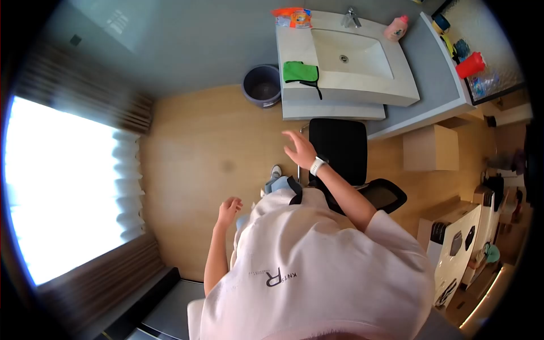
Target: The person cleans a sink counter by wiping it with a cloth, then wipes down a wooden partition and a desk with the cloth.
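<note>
My right hand (301, 150), with a white watch (317, 165) on its wrist, reaches forward over the floor. Its thumb and fingers are apart and hold nothing. Just to its right stands a black chair (338, 150), the nearest thing to that hand. My left hand (229, 211) hangs lower, at the left of my body, with loosely bent fingers and nothing visible in them. Ahead, a green cloth (301, 72) with a dark edge lies on the front left of the white sink counter (362, 93), its dark strap hanging over the edge.
A dark bucket (262, 85) sits on the floor left of the counter. An orange packet (293, 17), a faucet (351, 18) and a pink bottle (396, 28) are at the back. Cardboard boxes (430, 148) stand right; a bright curtained window (68, 187) is left.
</note>
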`<action>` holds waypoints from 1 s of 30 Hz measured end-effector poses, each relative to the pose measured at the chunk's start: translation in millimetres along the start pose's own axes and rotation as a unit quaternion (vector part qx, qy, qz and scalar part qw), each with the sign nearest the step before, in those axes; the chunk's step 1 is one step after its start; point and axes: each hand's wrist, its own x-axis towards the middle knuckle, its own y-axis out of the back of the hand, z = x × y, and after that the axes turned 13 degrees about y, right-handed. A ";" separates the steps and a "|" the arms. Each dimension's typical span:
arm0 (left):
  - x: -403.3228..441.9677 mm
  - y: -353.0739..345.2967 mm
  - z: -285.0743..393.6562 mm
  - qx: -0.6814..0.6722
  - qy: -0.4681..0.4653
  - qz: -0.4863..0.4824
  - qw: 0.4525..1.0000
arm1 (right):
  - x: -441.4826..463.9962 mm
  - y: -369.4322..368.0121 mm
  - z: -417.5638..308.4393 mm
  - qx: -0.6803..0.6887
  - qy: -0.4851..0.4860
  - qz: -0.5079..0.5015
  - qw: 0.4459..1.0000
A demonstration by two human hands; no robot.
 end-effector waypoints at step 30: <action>359.0 33.4 445.8 0.136 0.079 -0.187 0.970 | 298.4 110.3 97.2 -0.483 -0.055 0.157 0.859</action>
